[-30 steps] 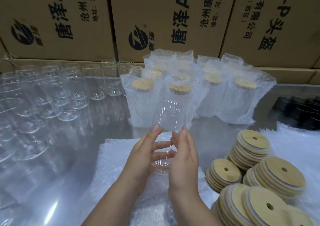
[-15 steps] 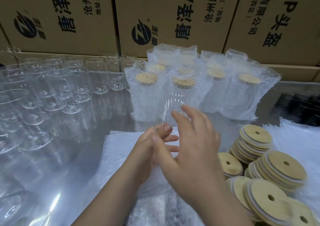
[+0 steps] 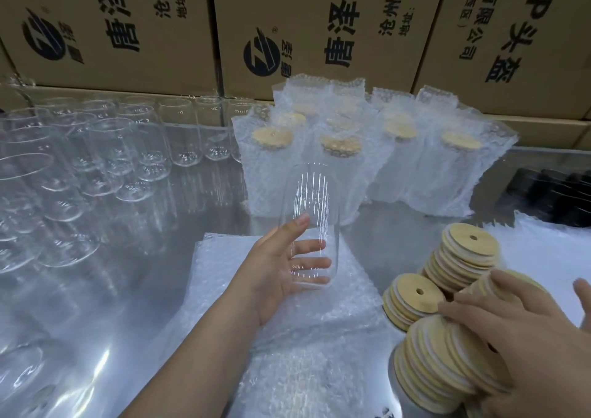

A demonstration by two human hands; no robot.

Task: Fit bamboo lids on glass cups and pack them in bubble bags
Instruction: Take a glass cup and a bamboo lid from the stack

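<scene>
My left hand (image 3: 281,267) grips a clear glass cup (image 3: 310,213) upright above a flat stack of bubble bags (image 3: 287,337); its thumb lies on the near side and its fingers show through the glass. The cup has no lid. My right hand (image 3: 511,328) rests with spread fingers on leaning stacks of round bamboo lids (image 3: 447,363) at the lower right. Another lid stack (image 3: 412,296) sits just left of that hand, and a taller one (image 3: 467,251) behind it.
Several bagged, lidded cups (image 3: 351,168) stand behind the held cup. Rows of empty glass cups (image 3: 96,161) fill the left of the shiny metal table (image 3: 144,289). Printed cardboard boxes (image 3: 319,27) wall the back. Dark objects (image 3: 553,193) lie at the right edge.
My right hand left the cup and moved right and down onto the bamboo lid stacks. My left hand alone now holds the cup, still over the bubble bags.
</scene>
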